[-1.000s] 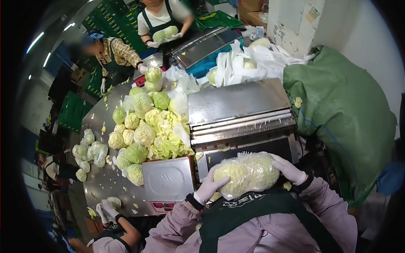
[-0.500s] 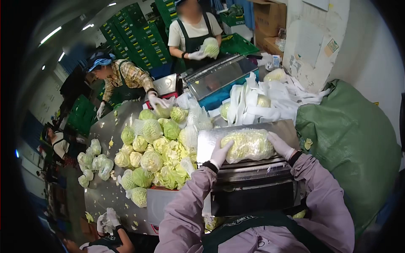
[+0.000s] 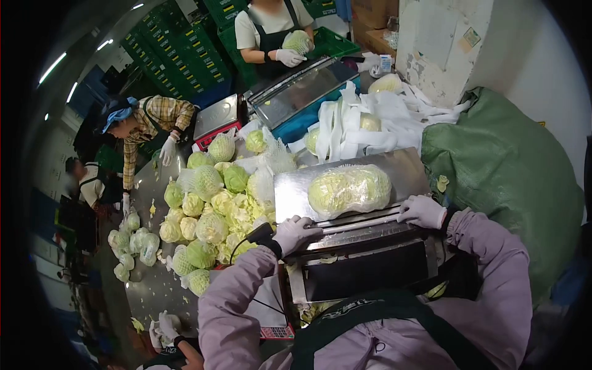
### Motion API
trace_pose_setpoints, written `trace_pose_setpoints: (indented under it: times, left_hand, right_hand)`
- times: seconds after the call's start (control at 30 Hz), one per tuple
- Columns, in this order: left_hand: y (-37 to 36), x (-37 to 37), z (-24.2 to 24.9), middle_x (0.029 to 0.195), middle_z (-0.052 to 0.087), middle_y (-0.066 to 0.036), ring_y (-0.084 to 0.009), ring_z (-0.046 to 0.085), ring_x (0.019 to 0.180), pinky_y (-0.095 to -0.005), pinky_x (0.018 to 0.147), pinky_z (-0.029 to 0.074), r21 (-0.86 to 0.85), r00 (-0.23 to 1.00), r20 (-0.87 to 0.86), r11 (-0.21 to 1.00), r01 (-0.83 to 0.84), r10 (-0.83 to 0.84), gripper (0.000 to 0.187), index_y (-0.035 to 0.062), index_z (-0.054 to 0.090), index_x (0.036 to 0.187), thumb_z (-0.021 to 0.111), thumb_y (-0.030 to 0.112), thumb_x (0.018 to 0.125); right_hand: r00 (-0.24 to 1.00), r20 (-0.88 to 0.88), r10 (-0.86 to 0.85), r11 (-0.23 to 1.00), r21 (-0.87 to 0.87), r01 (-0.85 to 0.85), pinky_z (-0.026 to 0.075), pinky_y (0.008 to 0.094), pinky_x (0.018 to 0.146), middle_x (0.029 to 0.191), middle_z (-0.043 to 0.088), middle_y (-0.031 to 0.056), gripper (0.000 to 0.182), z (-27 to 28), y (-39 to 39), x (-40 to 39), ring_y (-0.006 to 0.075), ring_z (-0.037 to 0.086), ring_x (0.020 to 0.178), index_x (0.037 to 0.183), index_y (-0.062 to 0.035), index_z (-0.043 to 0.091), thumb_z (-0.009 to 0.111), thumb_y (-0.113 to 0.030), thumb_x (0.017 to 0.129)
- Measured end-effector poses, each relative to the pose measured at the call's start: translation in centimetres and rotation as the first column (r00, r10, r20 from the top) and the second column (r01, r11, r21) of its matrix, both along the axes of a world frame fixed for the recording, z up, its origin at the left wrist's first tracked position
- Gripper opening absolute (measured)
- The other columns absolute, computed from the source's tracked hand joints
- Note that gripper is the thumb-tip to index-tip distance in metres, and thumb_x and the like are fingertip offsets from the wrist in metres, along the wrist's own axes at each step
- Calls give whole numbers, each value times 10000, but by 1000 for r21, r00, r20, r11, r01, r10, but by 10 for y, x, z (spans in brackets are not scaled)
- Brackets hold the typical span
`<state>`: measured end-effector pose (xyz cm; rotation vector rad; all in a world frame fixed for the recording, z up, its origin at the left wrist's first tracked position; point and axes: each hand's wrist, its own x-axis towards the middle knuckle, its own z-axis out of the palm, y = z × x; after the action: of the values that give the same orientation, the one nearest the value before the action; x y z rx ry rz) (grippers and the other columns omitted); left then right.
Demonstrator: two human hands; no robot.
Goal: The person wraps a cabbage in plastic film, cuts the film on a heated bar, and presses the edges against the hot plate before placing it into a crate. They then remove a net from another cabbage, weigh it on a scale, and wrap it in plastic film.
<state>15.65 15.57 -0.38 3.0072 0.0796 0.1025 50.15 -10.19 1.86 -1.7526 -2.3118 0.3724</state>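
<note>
Two plastic-wrapped cabbages (image 3: 349, 190) lie side by side on the metal plate (image 3: 404, 169) of the wrapping machine. Both of my hands wear white gloves and are off the package. My left hand (image 3: 296, 234) is at the left end of a pale roll or bar (image 3: 361, 224) along the machine's front edge, its fingers closed on it. At the right end of that bar is my right hand (image 3: 422, 212), its fingertips closed against it. The dark front panel (image 3: 367, 271) of the machine sits below.
Loose and netted cabbages (image 3: 213, 228) are heaped to the left, with bagged ones (image 3: 134, 239) beyond. A green sack (image 3: 499, 160) stands right. White strips (image 3: 351, 126) and another wrapping machine (image 3: 305, 95) are ahead. Co-workers stand ahead, left and at the lower left.
Both my hands have left the wrapped cabbages and moved down to the bar at the machine's front edge. The view has shifted, and the co-worker in plaid has drawn a hand back from the heap.
</note>
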Motion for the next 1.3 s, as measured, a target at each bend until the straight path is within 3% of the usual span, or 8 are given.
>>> trace_pose_setpoints:
  times: [0.23, 0.37, 0.53, 0.67, 0.73, 1.0, 1.07, 1.3]
  left_hand:
    - [-32, -16, -11, 807, 634, -119, -273, 624, 788, -368, 773, 494, -731, 875, -74, 571, -373, 478, 182, 47, 634, 904, 555, 209, 928]
    - [-24, -41, 35, 715, 589, -47, -119, 549, 669, -267, 645, 460, -939, 894, -250, 133, -318, 371, 184, 20, 602, 821, 523, 159, 911]
    - [19, -7, 101, 1052, 652, -165, -274, 581, 1102, -346, 965, 420, -829, 847, 34, -458, 320, 530, 366, -17, 531, 1202, 553, 168, 886]
    - [14, 41, 64, 1518, 173, -222, -343, 154, 1425, -444, 1120, 264, -687, 975, 97, 722, -78, 198, 921, 55, 246, 1460, 756, 333, 745]
    - [-9, 58, 49, 1495, 182, -259, -386, 164, 1409, -460, 1121, 261, -275, 970, 56, 938, -213, 237, 1037, 91, 274, 1455, 835, 366, 628]
    - [20, 90, 32, 1384, 361, -256, -377, 374, 1300, -396, 1083, 333, -523, 868, 291, 827, -208, 403, 1071, 67, 273, 1431, 869, 292, 571]
    - [2, 71, 42, 1281, 472, -257, -333, 471, 1222, -368, 1030, 380, -851, 852, 93, 485, -201, 515, 984, 4, 330, 1359, 860, 309, 589]
    - [-104, -24, 52, 1111, 605, -202, -248, 592, 1060, -344, 927, 457, -852, 889, -239, 356, -385, 390, 809, 7, 418, 1284, 769, 487, 734]
  right_hand:
    - [828, -349, -440, 894, -87, 439, 487, 389, 693, 788, 629, 157, 158, 1, -30, -30, 350, 613, 766, 838, -29, 599, 567, -178, 878]
    - [667, -545, -508, 830, -515, 212, 468, 258, 649, 727, 632, 10, 148, 80, -35, -38, 90, 586, 698, 826, -37, 598, 545, -156, 897]
    - [-255, -948, -190, 922, -262, 286, 481, 326, 869, 1079, 591, 122, 367, 104, 14, -5, 171, 596, 970, 1189, 26, 466, 605, -104, 876]
    - [875, -451, -178, 974, 49, 223, 248, 422, 1129, 1450, 310, 240, 990, 49, 54, -4, 332, 285, 1373, 1429, 28, 249, 810, -342, 702]
    - [967, -124, -222, 974, 16, 226, 230, 409, 1136, 1464, 260, 267, 1182, 29, 64, -19, 360, 244, 1389, 1448, 31, 185, 872, -388, 581]
    - [749, -541, -382, 894, -9, 449, 317, 376, 1094, 1420, 359, 236, 1179, 2, 98, -17, 339, 368, 1330, 1454, -2, 213, 873, -392, 559]
    - [712, -518, -475, 860, -99, 501, 366, 353, 1051, 1339, 473, 205, 1114, 30, 73, -36, 298, 480, 1246, 1411, 25, 287, 884, -396, 570]
    - [700, -449, -555, 817, -454, 356, 444, 360, 953, 1189, 585, 199, 851, 41, -35, -99, 312, 580, 1108, 1274, 0, 470, 766, -545, 691]
